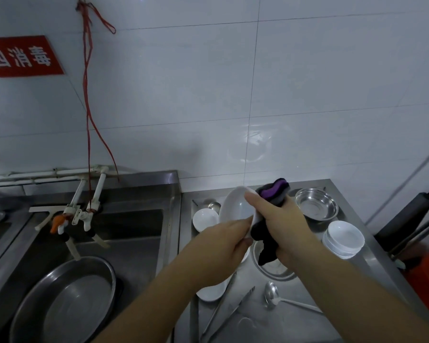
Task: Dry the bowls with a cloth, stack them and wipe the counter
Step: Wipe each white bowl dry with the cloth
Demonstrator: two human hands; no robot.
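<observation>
White bowl was held tilted on edge above the counter, left hand gripping its near rim. Right hand clutched the dark cloth against the bowl's right rim. Stack of dried bowls sat rightward, nearer the right hand.

sink left of counter | basin in sink | bowl stack on counter, right

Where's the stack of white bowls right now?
In the head view, the stack of white bowls sits on the counter to the right of the right hand, just in front of the steel bowl.
</observation>
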